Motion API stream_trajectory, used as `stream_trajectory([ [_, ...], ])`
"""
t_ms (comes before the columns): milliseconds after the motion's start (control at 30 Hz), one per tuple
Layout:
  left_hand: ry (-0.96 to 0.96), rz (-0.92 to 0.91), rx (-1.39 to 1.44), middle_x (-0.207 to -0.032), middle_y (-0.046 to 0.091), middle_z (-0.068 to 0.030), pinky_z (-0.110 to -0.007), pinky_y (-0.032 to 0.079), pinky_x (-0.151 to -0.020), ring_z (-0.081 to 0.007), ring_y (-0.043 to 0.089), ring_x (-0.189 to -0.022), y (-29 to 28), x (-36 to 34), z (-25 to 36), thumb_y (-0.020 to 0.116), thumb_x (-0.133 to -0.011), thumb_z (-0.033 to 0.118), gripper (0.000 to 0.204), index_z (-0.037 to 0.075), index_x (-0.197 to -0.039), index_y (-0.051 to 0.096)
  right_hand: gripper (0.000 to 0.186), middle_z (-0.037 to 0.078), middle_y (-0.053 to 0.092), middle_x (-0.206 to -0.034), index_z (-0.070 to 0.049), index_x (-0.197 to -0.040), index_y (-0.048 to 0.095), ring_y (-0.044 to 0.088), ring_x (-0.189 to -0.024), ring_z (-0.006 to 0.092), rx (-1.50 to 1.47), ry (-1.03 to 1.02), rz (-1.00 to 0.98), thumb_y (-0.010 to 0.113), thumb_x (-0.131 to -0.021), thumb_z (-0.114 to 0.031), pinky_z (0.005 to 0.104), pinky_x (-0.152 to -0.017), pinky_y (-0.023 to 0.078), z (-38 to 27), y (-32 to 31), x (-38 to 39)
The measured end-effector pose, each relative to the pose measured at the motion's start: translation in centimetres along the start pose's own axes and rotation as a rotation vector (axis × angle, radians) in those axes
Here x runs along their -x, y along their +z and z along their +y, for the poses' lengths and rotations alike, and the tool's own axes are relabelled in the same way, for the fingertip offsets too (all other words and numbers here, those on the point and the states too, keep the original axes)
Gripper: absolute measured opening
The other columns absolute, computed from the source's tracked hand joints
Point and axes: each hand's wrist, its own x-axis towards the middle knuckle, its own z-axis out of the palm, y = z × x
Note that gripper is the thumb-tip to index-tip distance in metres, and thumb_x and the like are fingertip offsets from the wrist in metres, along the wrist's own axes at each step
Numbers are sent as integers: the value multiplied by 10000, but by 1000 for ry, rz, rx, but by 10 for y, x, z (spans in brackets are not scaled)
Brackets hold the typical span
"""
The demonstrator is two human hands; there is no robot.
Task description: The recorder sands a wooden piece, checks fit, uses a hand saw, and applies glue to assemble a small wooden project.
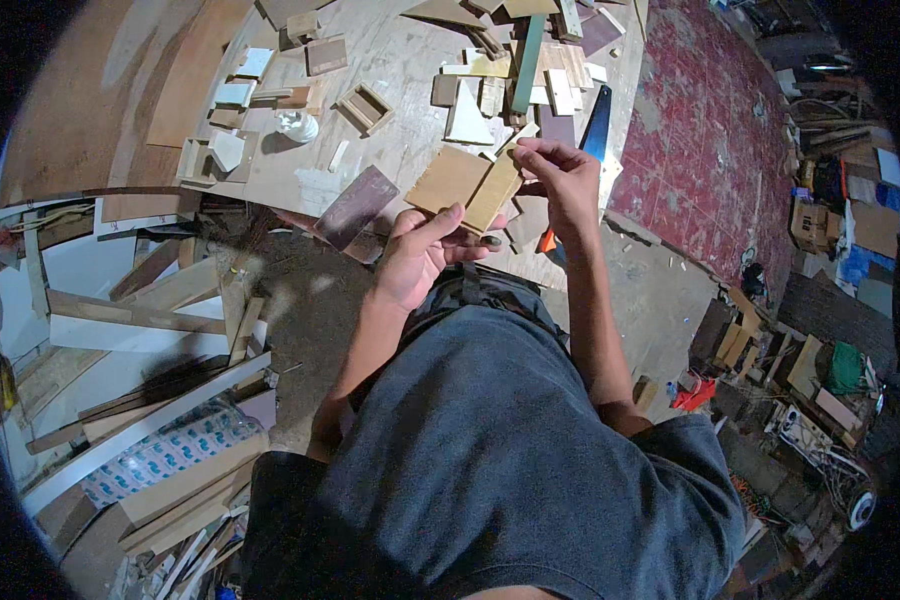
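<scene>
A thin square wooden board point(444, 180) lies in my left hand point(422, 248), the thumb on top and the fingers underneath. Along the board's right side sits a narrower yellowish wood strip point(494, 194); whether the two are joined I cannot tell. My right hand point(564, 180) pinches the strip's far end between thumb and fingers. Beyond it, a handsaw point(598, 122) with a dark blade and orange handle lies at the table's right edge, its handle partly behind my right forearm. A dark brown rectangular panel point(358, 208) overhangs the table's front edge, left of my left hand.
The worktable point(300, 180) bears several wood offcuts, a small open wooden frame point(366, 108), a white bottle-like object point(297, 126) and a green strip point(528, 64). A reddish worn surface point(700, 130) stretches to the right. Scrap boards point(140, 310) pile up on the floor at left.
</scene>
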Motion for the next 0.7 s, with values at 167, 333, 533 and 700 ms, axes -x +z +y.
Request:
stream_trajectory([
  [167, -20, -45, 10, -1184, 632, -213, -276, 591, -708, -253, 684, -971, -4, 0, -1, 526, -975, 258, 464, -25, -1334, 453, 208, 105, 697, -843, 56, -952, 700, 660, -707, 141, 6, 5, -18, 753, -805, -81, 291, -587, 578, 1, -2, -1],
  [333, -6, -50, 2, -1183, 631, -220, -281, 585, -714, -256, 685, -962, -4, 2, -2, 533, -972, 245, 453, -28, -1327, 459, 209, 105, 698, -847, 55, -963, 694, 667, -716, 144, 2, -23, -26, 749, -807, -72, 297, -598, 583, 0, -4, 2],
  [533, 35, -37, -37, -1172, 639, -206, -287, 575, -732, -254, 678, -985, 6, 6, 1, 544, -964, 212, 431, -24, -1317, 472, 202, 101, 703, -854, 51, -973, 689, 682, -724, 153, 8, -36, -42, 740, -818, -68, 307, -598, 593, 0, -6, 3],
  [700, 36, -29, -80, -1161, 646, -186, -296, 574, -747, -250, 669, -1008, 5, 6, 0, 548, -957, 180, 404, -21, -1303, 489, 203, 104, 706, -860, 46, -991, 687, 683, -708, 150, 18, -77, -76, 732, -834, -74, 302, -599, 598, -3, -6, 5],
])
